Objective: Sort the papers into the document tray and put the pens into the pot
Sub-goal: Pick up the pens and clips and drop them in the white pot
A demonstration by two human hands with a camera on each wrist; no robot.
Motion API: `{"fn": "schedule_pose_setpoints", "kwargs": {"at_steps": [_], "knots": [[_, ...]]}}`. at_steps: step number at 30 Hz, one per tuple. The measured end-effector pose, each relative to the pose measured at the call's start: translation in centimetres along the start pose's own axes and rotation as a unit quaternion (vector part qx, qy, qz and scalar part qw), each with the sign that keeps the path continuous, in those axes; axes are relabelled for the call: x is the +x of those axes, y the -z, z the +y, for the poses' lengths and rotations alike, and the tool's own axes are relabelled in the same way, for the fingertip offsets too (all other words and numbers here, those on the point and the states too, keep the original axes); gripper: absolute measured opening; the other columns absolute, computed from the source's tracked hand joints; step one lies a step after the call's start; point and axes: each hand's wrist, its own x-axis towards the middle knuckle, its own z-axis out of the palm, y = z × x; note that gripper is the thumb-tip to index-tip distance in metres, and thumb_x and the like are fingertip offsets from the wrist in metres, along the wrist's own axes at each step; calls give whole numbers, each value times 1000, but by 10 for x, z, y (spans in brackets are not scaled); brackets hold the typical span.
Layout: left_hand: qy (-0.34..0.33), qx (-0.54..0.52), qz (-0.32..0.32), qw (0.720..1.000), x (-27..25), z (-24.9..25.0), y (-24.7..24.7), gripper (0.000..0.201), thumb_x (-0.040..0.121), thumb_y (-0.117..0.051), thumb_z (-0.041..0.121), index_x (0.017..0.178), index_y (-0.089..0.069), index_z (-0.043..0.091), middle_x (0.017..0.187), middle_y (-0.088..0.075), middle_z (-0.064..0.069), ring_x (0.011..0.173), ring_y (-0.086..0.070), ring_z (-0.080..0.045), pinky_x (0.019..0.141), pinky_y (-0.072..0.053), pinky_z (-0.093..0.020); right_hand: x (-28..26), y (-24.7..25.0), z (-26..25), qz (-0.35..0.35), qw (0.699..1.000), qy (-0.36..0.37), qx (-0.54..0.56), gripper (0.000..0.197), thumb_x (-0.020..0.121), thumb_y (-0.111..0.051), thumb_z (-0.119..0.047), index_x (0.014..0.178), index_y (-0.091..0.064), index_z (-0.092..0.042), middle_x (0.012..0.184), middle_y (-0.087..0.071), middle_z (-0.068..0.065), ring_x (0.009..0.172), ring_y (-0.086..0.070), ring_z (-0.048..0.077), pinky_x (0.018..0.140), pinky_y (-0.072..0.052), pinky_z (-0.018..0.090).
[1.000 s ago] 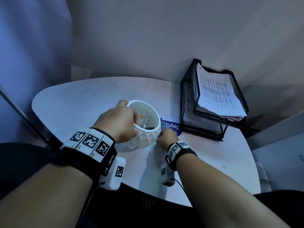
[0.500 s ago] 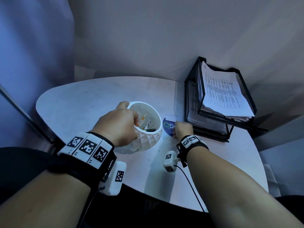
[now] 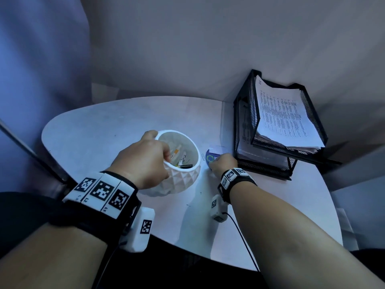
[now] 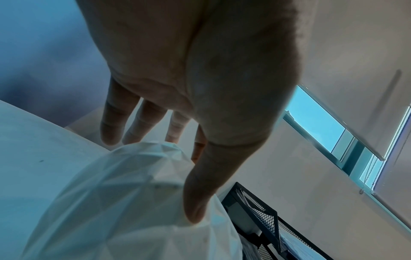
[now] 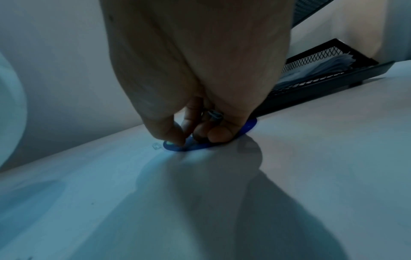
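Note:
A white faceted pot [image 3: 183, 180] stands mid-table with several pens [image 3: 179, 158] inside. My left hand [image 3: 145, 157] grips its near-left rim, thumb outside on the pot [image 4: 124, 202] and fingers [image 4: 111, 126] over the rim. My right hand [image 3: 224, 163] is just right of the pot. Its curled fingertips [image 5: 219, 136] and thumb pinch at a flat blue disc [image 5: 248, 126] lying on the table. A small metal piece [image 5: 214, 115] shows between the fingers. The black mesh document tray [image 3: 268, 172] at the right holds printed papers [image 3: 285, 119] on its upper tier.
A paper clip [image 3: 203, 157] lies between the pot and the blue disc [image 3: 209, 158]. A white card [image 3: 217, 149] is tucked behind the disc. The round table [image 3: 104, 130] backs onto a wall; its front edge is near my forearms.
My right hand moved from beside the pot forward and right onto the blue disc, then stayed there. The left hand kept its grip on the pot rim.

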Motion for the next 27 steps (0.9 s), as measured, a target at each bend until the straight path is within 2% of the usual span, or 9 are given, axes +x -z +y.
{"fn": "schedule_pose_setpoints", "kwargs": {"at_steps": [3,7,11,13,15,17,19,23,27], "knots": [[-3,2,0,1000,0,1,0,26,74,-81,33,95,-67,38,165,-20,7,129,-56,-25,99,-50,-41,-8,9,-1,-15,984,1,175,20,73,-69,-12,61,-52,-13,62,-55,12,55,-50,23,50,-46,31],[-7,4,-4,1000,-1,2,-1,26,74,-82,32,95,-66,38,165,-21,5,130,-56,-25,99,-50,-41,-31,46,-35,-45,915,76,394,23,78,-63,9,67,-53,-9,63,-55,16,49,-48,19,46,-42,25],[-6,5,-8,1000,-2,3,-1,24,75,-79,32,93,-66,39,166,-19,4,130,-56,-26,100,-50,-41,-67,90,-87,-101,886,247,380,23,73,-61,13,66,-55,-7,72,-58,24,46,-51,20,44,-43,24],[-5,9,-5,1000,-4,5,0,25,74,-77,34,96,-66,39,167,-19,3,130,-56,-27,101,-50,-42,-85,102,-106,-162,882,305,321,17,72,-64,11,69,-60,-6,76,-63,28,56,-58,25,50,-50,28],[-1,10,-1,1000,-5,7,3,24,75,-76,34,96,-67,39,167,-19,2,130,-56,-28,101,-50,-42,-97,104,-118,-236,882,332,236,10,74,-71,5,78,-71,-4,87,-73,25,72,-69,29,67,-61,37],[2,8,2,1000,-7,7,5,22,76,-75,34,96,-66,39,167,-19,2,128,-57,-28,101,-50,-42,-101,102,-121,-242,889,348,171,10,76,-76,-7,82,-78,-15,96,-78,16,92,-75,34,88,-59,45],[4,7,7,1000,-9,6,6,22,76,-74,32,96,-67,38,167,-19,2,127,-57,-29,101,-50,-42,-99,99,-121,-214,894,337,204,11,83,-71,-7,82,-78,-15,95,-79,13,97,-74,35,89,-60,45],[9,0,15,1000,-9,-1,7,22,77,-75,28,94,-66,37,167,-19,3,126,-58,-29,99,-51,-44,-74,85,-108,-111,906,201,356,14,94,-58,0,83,-66,-3,82,-70,13,74,-68,27,62,-60,33],[11,1,19,1000,-7,-4,9,21,79,-76,30,95,-65,37,166,-20,2,123,-60,-29,97,-51,-42,-29,51,-72,-37,983,101,147,15,93,-61,-14,89,-76,-15,89,-77,9,80,-72,28,82,-64,44]]}}
